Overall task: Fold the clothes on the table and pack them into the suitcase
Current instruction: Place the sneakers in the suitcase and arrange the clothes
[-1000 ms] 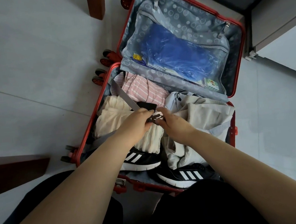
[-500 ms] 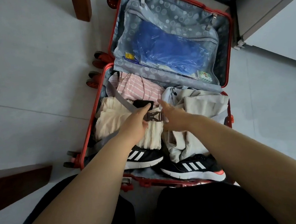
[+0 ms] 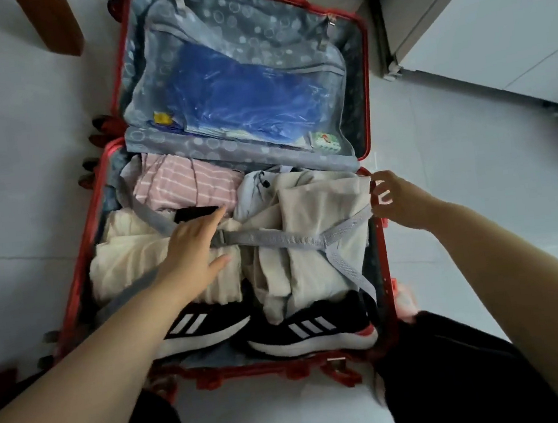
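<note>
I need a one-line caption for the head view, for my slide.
Left hand flat on cream clothes beside the grey strap; right hand at the rim of the red suitcase.

A blue bag [image 3: 244,91] lies over pale floor [image 3: 8,171]. Left of the bag stands a wooden leg [image 3: 51,21]; right, a white cabinet [image 3: 491,16]; nearer, two black sneakers [image 3: 317,328] side by side.
</note>
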Motion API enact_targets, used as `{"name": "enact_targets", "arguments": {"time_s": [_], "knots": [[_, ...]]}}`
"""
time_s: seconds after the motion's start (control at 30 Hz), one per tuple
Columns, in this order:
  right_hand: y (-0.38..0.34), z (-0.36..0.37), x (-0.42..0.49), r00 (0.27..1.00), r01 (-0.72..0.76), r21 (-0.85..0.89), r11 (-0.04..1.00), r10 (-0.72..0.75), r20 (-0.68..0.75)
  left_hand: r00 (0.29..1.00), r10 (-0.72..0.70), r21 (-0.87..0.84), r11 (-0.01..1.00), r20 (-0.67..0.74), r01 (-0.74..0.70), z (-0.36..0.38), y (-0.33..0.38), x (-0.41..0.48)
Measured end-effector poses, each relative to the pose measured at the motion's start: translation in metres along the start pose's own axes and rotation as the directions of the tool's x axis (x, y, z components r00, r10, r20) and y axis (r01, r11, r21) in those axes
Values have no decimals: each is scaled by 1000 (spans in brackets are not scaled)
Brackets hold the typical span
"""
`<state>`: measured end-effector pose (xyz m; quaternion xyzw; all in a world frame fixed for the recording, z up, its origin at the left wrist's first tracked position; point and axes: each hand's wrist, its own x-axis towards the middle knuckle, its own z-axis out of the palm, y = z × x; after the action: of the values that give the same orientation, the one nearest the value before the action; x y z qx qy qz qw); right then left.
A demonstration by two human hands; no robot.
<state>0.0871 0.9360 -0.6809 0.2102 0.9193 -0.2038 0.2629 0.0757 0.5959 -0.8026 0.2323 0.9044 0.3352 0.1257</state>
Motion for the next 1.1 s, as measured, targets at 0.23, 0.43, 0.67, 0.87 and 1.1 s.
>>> {"name": "enact_targets", "arguments": {"time_s": [0.23, 0.43, 0.67, 0.87, 1.1], "knots": [[83, -42, 119, 990, -91, 188, 978, 109, -89, 995, 32, 81, 996, -99, -24, 50, 59, 72], [88, -85, 249, 972, -90, 291, 952, 147, -183, 975, -222, 193, 957, 1, 218, 93, 89, 151], [88, -93, 352, 997, -70, 577, 814, 46, 57, 841, -533, 303, 790, -92, 533, 102, 116, 176], [100, -67, 323, 997, 60, 521, 852, -23, -78, 765, -628, 264, 720, -146, 642, 93, 167, 158], [78, -99, 265, 886, 448, 572, 688, -256, -386, 760, -116, 449, 746, -640, 492, -100, 217, 233]]}}
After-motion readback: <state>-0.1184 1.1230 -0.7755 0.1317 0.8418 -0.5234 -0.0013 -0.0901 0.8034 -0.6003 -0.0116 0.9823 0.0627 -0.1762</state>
